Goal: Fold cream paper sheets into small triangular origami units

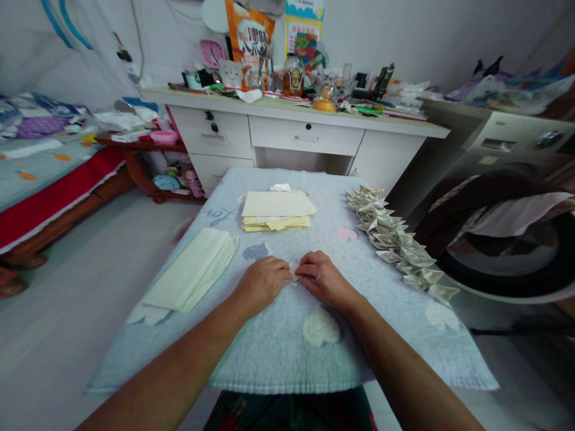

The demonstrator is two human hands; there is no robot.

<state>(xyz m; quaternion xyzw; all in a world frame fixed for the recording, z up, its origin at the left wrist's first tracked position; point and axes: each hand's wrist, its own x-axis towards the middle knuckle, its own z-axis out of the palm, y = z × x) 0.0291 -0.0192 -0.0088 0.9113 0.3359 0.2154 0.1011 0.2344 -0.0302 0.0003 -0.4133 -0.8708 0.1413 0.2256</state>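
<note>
Between my hands, at the middle of the cloth-covered table (287, 347), is a small folded piece of pale paper (294, 273). My left hand (266, 278) pinches its left side, and my right hand (321, 276) pinches its right side with fingers curled. Much of the paper is hidden behind the fingers. Left of my left hand lies a stack of pale green paper sheets (193, 269). Beyond my hands sits a pile of cream and yellow paper (278, 205). Along the right side runs a long row of folded paper pieces (395, 239) with pointed tips.
Behind the table stands a white desk (305, 129) crowded with jars, a pink clock (211, 54) and an orange bag (249, 42). A washing machine (507, 179) with clothes in its open door is at the right. A bed (54, 173) is at the left.
</note>
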